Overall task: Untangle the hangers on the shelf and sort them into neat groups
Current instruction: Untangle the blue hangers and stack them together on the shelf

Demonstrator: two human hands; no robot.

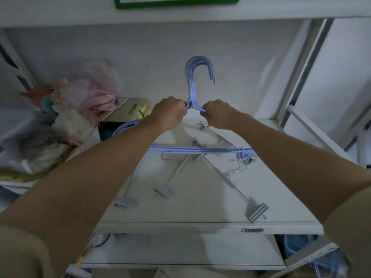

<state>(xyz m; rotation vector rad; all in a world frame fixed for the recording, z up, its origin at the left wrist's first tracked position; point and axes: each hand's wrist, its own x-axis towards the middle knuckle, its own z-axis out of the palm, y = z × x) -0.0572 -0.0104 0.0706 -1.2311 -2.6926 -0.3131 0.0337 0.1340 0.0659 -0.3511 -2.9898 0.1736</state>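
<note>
A white shelf [200, 213] set against a pale wall carries the work. Toward its back edge, a stack of blue hangers [197, 77] stands with hooks aligned upward. The left hand [170, 110] and right hand [217, 114] each curl tightly round a shoulder just below the neck, likely squaring the bundle into one neat group. Their bottom bars [200, 150] cross mid-shelf. Beneath, grey clip hangers [220, 175] lie criss-crossed toward the front edge, seemingly unsorted. A heap of pink and white clothing [78, 109] crowds the left side.
</note>
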